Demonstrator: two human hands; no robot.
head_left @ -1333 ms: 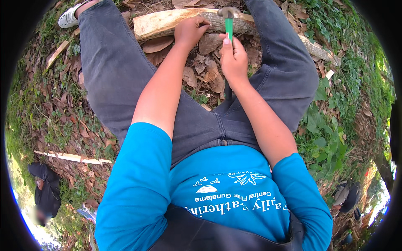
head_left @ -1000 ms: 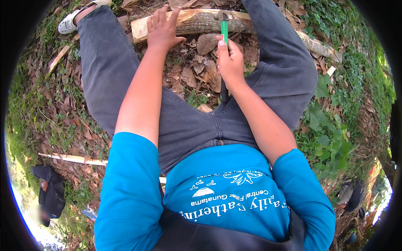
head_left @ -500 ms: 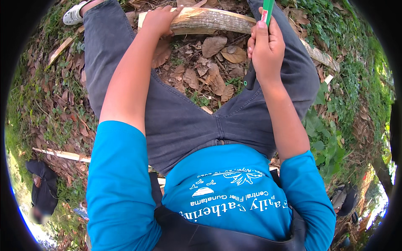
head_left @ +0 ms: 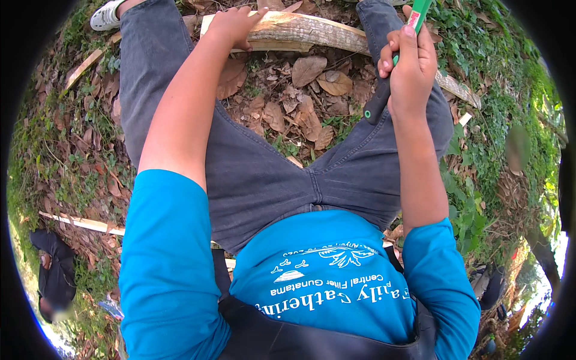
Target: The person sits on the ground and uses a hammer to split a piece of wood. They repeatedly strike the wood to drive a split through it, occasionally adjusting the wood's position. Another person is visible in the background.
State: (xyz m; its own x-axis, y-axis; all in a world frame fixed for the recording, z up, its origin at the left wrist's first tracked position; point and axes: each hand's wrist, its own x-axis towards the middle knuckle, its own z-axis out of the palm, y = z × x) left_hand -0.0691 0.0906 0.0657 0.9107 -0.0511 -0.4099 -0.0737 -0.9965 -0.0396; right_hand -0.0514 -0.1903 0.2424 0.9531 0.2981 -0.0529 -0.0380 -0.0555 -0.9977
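Note:
A split piece of wood (head_left: 318, 29) with rough bark lies across the ground between my lower legs. My left hand (head_left: 231, 27) grips its left end, the fingers across the top and the thumb at the near edge. On the right, my right hand (head_left: 413, 72) is closed around a hand tool with a bright green shaft (head_left: 422, 13) and a black grip (head_left: 378, 102). The grip's butt points down toward my right thigh. The tool's far end runs out past the upper edge, so its head is hidden.
Dry leaves (head_left: 309, 117) cover the soil between my legs. Other wood strips lie at the left (head_left: 84, 69), lower left (head_left: 84, 222) and right (head_left: 459, 90). A person in dark clothing (head_left: 55, 270) is at the far left. Green plants (head_left: 510, 90) grow on the right.
My right hand has moved right with the tool, away from the wood, showing more of the black grip. My left hand stays on the wood's left end.

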